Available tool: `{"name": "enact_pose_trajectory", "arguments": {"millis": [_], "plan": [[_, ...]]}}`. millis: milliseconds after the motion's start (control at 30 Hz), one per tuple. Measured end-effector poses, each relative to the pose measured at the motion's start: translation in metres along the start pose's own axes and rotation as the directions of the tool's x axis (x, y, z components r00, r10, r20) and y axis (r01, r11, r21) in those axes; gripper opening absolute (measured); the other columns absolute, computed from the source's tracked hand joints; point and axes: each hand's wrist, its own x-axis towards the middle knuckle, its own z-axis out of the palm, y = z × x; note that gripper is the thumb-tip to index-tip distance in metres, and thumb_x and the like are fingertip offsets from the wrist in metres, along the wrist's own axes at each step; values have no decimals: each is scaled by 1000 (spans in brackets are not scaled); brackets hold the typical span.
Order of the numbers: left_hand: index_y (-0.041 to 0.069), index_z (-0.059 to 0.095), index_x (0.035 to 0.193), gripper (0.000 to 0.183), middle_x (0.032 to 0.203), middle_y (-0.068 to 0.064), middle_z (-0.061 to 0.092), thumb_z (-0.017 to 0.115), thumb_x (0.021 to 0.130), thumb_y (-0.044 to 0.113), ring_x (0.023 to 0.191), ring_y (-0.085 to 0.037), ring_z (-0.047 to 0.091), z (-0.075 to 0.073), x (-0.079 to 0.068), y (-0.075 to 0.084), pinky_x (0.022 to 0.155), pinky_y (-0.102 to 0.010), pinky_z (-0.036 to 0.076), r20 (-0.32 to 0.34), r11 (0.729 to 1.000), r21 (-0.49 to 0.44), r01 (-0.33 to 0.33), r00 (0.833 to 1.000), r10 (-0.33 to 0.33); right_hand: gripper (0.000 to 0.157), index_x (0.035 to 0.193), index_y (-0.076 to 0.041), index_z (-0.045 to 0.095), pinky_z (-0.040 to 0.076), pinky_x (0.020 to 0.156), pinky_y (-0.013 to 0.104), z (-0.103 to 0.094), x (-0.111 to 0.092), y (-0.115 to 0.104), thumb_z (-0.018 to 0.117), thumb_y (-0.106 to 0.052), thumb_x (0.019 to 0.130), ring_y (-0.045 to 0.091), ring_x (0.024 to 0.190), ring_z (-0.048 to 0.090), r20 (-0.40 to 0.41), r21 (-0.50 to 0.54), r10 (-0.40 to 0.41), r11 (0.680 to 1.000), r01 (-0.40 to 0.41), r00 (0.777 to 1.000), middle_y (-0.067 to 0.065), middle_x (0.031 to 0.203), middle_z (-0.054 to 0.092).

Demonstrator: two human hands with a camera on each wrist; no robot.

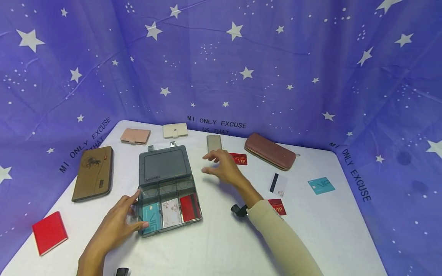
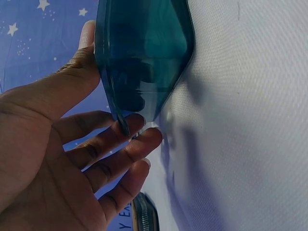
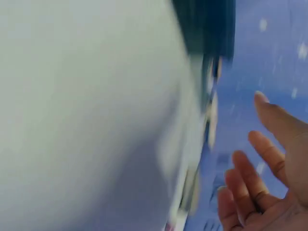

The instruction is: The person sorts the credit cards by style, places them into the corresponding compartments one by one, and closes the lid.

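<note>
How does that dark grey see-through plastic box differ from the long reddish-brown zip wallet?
The box lies open, whereas the wallet is closed. The box is dark grey, see-through plastic; the wallet is reddish-brown and opaque. The left hand touches the box, while the wallet lies untouched. Both rest on the white table.

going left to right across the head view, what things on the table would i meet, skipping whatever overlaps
Red notebook → brown case with a horse print → open grey box → gold-coloured slab → reddish-brown zip wallet → loose teal card.
</note>
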Motion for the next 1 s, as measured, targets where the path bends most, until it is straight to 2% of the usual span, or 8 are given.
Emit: {"name": "enact_pose_trajectory", "arguments": {"millis": [133,267,400,533,667,833,933,1000], "plan": [[6,35,154,101,106,-3,54,86,73,39,87,-15,52,0,0,1,81,-44,46,14,1000,-3,18,1000,-18,48,120,-13,70,42,87,41,-23,4,36,87,-27,77,30,103,52,-54,-98,122,987,-126,991,15,113,62],[6,35,154,101,107,-3,55,86,73,39,87,-15,51,1,0,1,80,-43,46,20,1000,-4,25,999,-25,53,124,-13,68,43,94,44,-36,3,58,87,-27,76,30,114,46,-70,-226,223,946,-233,972,15,118,58],[7,34,155,102,107,-3,54,86,73,40,87,-15,51,1,0,1,80,-43,46,25,1000,2,30,999,-30,55,126,-10,65,43,98,48,-42,0,67,85,-29,78,32,118,44,-50,-270,288,918,-291,956,16,121,55],[7,34,155,102,107,-3,54,86,74,40,86,-15,50,1,1,1,80,-43,45,30,999,6,32,999,-32,51,120,-8,64,42,98,47,-44,-2,67,85,-28,78,31,115,44,-42,-255,334,908,-333,942,15,118,53],[7,34,155,102,106,-3,54,86,74,41,86,-15,50,1,2,0,79,-42,45,31,1000,9,29,999,-29,44,108,-9,63,42,89,43,-43,-4,63,88,-26,75,29,105,49,-25,-256,330,911,-325,944,12,107,55],[7,34,155,101,107,-4,54,86,74,39,86,-15,51,0,2,1,81,-43,46,32,999,18,35,999,-35,31,96,-15,62,41,71,35,-40,-8,50,86,-23,78,20,81,54,33,-239,249,942,-234,968,3,86,59],[7,34,155,101,108,-4,54,86,74,38,87,-16,51,-1,2,2,82,-44,46,33,999,15,39,999,-39,23,100,-17,62,42,66,32,-40,-13,36,80,-18,85,17,72,53,99,-176,178,972,-158,979,-1,80,60],[7,34,155,101,108,-4,54,86,74,39,87,-16,51,-2,2,3,82,-45,46,32,999,11,39,999,-40,21,108,-18,62,43,63,31,-39,-17,25,74,-14,90,16,69,52,149,-110,114,989,-98,982,0,80,60]]}}
